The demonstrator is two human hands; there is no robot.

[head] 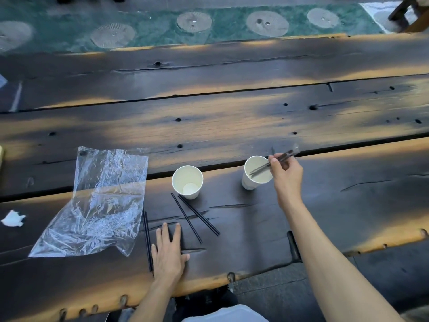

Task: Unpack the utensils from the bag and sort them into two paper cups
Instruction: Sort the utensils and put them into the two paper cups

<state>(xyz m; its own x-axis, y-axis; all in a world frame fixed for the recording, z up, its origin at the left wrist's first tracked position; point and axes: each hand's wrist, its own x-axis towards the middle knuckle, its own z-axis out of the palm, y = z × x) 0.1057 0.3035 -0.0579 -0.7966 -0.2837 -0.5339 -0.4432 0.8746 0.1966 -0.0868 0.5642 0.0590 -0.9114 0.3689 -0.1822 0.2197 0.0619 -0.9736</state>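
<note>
Two white paper cups stand on the dark wooden table (255,126): a left cup (187,182) that looks empty and a right cup (256,172). My right hand (286,169) pinches a few thin dark utensils (271,162), their lower ends inside the right cup. My left hand (169,251) rests flat on the table, fingers straight. Two black chopsticks (196,217) lie crossed just below the left cup, and another black pair (147,240) lies to the left of my left hand. A clear plastic bag (99,203) lies flat at the left and looks empty.
A crumpled white scrap (13,218) sits at the far left of the table. The table's near edge (209,285) runs just below my left hand. Beyond the table's far edge is a green floor with round stone patches (194,22).
</note>
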